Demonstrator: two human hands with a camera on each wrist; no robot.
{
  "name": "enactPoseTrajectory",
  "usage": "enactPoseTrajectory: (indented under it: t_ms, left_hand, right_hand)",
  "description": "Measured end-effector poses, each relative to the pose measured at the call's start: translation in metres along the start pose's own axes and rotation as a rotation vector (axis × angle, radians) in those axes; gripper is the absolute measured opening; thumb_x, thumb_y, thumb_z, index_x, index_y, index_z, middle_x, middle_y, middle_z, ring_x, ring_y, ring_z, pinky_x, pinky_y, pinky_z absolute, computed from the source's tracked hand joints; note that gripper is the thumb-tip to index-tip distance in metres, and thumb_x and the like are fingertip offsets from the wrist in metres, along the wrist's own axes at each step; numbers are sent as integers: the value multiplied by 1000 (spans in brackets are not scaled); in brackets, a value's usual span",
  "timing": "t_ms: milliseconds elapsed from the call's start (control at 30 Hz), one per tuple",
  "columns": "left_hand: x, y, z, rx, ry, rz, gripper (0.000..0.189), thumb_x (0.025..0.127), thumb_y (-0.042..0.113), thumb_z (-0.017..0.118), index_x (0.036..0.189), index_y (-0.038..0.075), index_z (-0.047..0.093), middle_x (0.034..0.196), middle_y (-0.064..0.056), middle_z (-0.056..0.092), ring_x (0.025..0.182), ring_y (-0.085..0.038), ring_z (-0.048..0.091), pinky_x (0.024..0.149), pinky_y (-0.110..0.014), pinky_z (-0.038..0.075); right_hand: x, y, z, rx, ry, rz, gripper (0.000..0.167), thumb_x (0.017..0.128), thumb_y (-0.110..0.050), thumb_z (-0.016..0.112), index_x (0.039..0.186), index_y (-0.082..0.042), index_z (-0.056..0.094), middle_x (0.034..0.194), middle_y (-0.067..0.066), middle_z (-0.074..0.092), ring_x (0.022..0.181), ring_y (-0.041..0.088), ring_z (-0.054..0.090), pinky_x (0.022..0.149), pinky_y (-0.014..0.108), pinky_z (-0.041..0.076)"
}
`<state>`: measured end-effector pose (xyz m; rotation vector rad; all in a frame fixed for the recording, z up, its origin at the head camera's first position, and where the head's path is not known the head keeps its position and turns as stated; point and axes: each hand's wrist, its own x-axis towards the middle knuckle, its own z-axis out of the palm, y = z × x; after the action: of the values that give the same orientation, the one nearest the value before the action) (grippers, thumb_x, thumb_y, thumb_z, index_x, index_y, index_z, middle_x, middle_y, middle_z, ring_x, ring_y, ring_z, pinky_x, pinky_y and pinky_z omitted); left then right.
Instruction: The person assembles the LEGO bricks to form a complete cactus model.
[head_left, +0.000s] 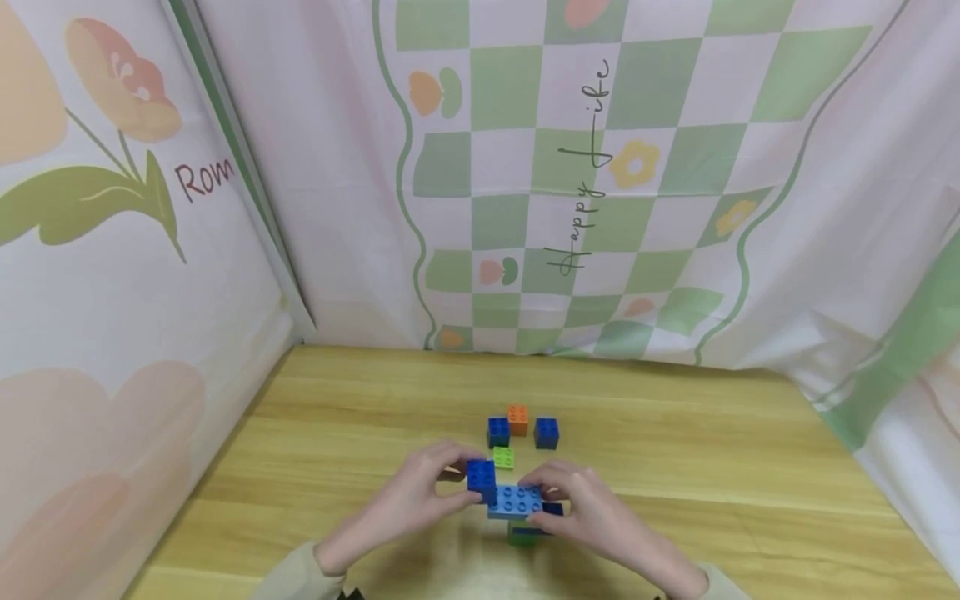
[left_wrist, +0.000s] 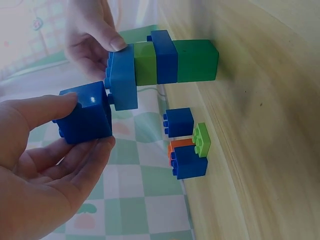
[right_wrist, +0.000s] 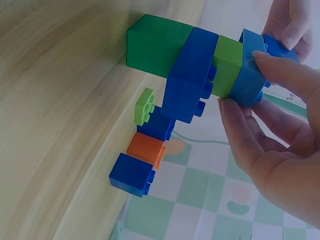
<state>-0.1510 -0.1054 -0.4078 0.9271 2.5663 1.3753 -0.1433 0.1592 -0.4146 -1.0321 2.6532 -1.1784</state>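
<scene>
My left hand (head_left: 420,490) pinches a dark blue block (left_wrist: 90,112) between thumb and fingers. That block is right at the studs on the left end of a light blue brick (head_left: 512,502). With thumb and fingers my right hand (head_left: 588,508) grips the other end of the light blue brick. It tops a stack: beneath it come a lime block (right_wrist: 228,65), a long dark blue brick (right_wrist: 191,75) and a green block (right_wrist: 156,46) at the bottom. In the head view my right fingers partly hide the stack.
Beyond my hands on the wooden table (head_left: 360,417) stand two dark blue blocks (head_left: 547,432), an orange block (head_left: 518,419) and a thin lime brick (head_left: 504,457). A printed curtain (head_left: 495,167) hangs along the table's back edge, and another panel (head_left: 112,317) rises at the left.
</scene>
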Motion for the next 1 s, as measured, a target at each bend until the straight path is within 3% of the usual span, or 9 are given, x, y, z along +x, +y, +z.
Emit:
enactPoseTrajectory:
  t_ms: [233, 600, 867, 1000]
  left_hand:
    - [-1, 0, 2, -3, -7, 8, 39, 87, 18, 75, 124, 9, 64, 117, -8, 68, 103, -17, 68, 86, -13, 55]
    - [-1, 0, 4, -14, -40, 29, 38, 87, 16, 75, 124, 10, 64, 120, -8, 68, 104, -17, 68, 87, -16, 57]
    - [1, 2, 5, -13, -69, -29, 40, 88, 18, 74, 126, 10, 63, 118, -7, 71, 101, -10, 69, 86, -15, 56]
    - [2, 1, 6, -8, -68, -24, 42, 88, 19, 74, 127, 9, 63, 120, -8, 72, 100, -9, 69, 85, -15, 56]
  right_hand:
    - [0, 0, 0, -10, 8, -9, 31, 85, -16, 77, 113, -6, 69, 110, 12, 71, 92, 22, 72, 78, 20, 60]
    - [-1, 1, 1, -2, 14, -20, 31, 85, -16, 77, 113, -5, 69, 110, 13, 71, 93, 21, 72, 78, 20, 60]
    - [-1, 1, 1, 11, 10, -13, 30, 86, -16, 76, 113, -5, 69, 110, 13, 70, 93, 22, 72, 79, 21, 61]
    - [-1, 1, 1, 11, 12, -17, 30, 86, -17, 77, 113, -5, 69, 110, 13, 71, 93, 22, 72, 78, 20, 61]
